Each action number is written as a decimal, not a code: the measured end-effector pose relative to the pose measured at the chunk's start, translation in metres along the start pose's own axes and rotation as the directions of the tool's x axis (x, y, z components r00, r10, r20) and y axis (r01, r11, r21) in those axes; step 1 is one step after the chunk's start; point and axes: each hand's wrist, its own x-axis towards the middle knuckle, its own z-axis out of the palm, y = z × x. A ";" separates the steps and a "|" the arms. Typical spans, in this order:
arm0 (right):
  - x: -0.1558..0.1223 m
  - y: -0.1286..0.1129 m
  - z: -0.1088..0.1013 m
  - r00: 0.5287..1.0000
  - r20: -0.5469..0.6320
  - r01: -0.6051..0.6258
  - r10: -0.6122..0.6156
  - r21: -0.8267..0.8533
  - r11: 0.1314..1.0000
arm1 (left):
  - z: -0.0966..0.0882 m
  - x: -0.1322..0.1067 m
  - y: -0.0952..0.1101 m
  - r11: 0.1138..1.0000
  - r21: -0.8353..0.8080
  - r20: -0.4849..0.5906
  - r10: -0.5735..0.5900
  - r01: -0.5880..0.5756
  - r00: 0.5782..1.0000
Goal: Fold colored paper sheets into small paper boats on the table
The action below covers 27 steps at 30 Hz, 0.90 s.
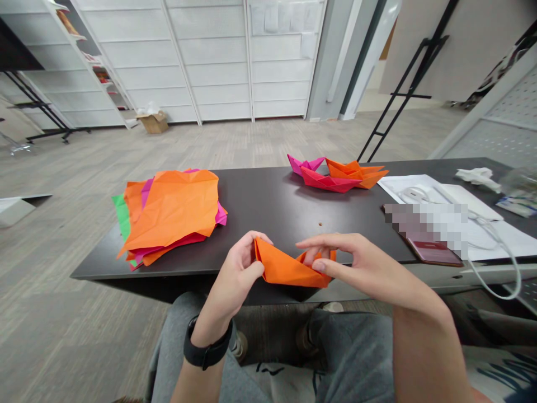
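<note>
A folded orange paper piece (289, 268), shaped like a shallow boat hull, is held up at the table's front edge between both hands. My left hand (243, 266) pinches its left end, thumb in front and fingers behind. At the right end, my right hand (339, 257) grips the paper with the thumb outside and some fingers inside the fold; its index finger stretches out above. Beyond the hands, finished paper boats sit together: a magenta one (308, 165), a red-pink one (329, 182) and orange ones (369, 174).
A stack of crumpled coloured paper sheets (180, 207) lies on the dark table (255, 207) at left. On the right are a phone (436, 252), white papers (499, 240), a white cable (518, 268), a crumpled tissue (478, 176) and a clear plastic bag (522, 187).
</note>
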 end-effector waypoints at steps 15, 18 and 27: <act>-0.003 -0.013 0.012 0.923 0.066 0.385 -0.380 -0.220 0.896 | -0.004 -0.010 0.001 0.803 0.406 0.250 0.361 -0.436 0.898; -0.003 -0.011 0.009 0.911 -0.073 0.360 -0.405 -0.336 0.870 | -0.003 -0.010 0.004 0.731 0.396 0.300 0.469 -0.556 0.831; -0.010 -0.014 0.003 0.960 -0.025 0.228 -0.278 -0.501 0.835 | -0.004 -0.010 0.009 0.458 0.576 0.391 0.573 -0.677 0.720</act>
